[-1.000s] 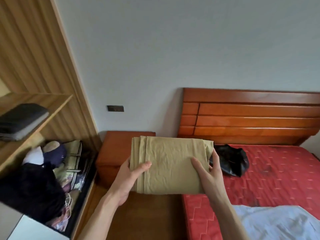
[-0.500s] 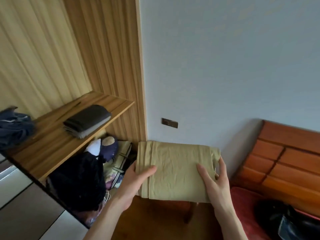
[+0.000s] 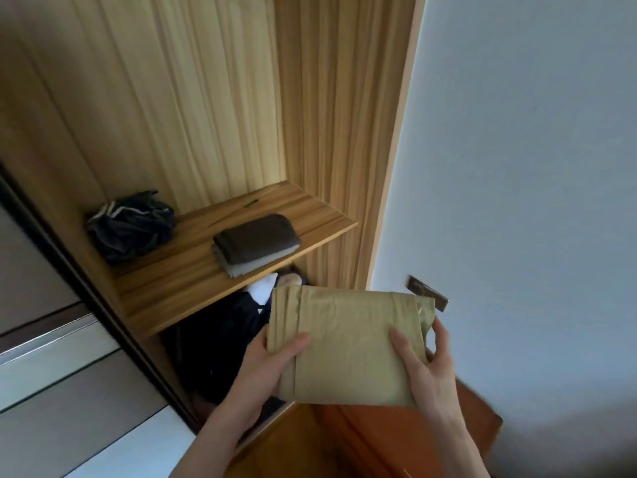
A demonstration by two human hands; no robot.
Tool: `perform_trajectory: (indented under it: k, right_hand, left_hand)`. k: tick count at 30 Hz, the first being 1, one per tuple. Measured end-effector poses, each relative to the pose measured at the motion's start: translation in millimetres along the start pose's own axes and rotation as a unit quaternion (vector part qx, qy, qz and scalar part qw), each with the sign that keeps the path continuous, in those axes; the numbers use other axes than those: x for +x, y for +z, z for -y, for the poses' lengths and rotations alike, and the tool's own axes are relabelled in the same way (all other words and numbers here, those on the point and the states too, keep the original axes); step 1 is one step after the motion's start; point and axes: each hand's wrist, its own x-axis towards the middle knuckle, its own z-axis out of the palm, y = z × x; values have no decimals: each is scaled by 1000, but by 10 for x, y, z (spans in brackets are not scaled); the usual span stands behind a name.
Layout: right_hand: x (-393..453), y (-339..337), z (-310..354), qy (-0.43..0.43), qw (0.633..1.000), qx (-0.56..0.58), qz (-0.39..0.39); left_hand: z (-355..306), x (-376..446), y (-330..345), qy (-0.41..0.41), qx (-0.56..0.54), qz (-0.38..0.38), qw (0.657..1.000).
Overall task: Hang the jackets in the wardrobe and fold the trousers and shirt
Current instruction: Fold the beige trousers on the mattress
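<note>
Before wardrobe shelf (image 3: 193, 288), both hands' grip (image 3: 265, 370) (image 3: 427, 370) clasps folded khaki garment (image 3: 348, 346).

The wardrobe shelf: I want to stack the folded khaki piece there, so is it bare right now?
No. The shelf already holds a folded dark stack and a crumpled dark garment.

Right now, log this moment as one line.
stage: carrying | item: folded khaki garment | left hand: holds it | right hand: holds it | ahead: wardrobe shelf
</note>
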Motion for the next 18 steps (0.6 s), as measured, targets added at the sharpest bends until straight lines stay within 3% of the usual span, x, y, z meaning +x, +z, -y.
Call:
perform_trajectory:
  k: [8, 18]
  right_hand:
    - [771, 715, -25, 14, 997, -17, 68]
    - [1682, 1775, 307, -41, 990, -46, 123]
  left_hand:
    - [-106, 513, -355, 4, -42, -97, 994]
    - [-445, 1424, -939, 24, -53, -170, 984]
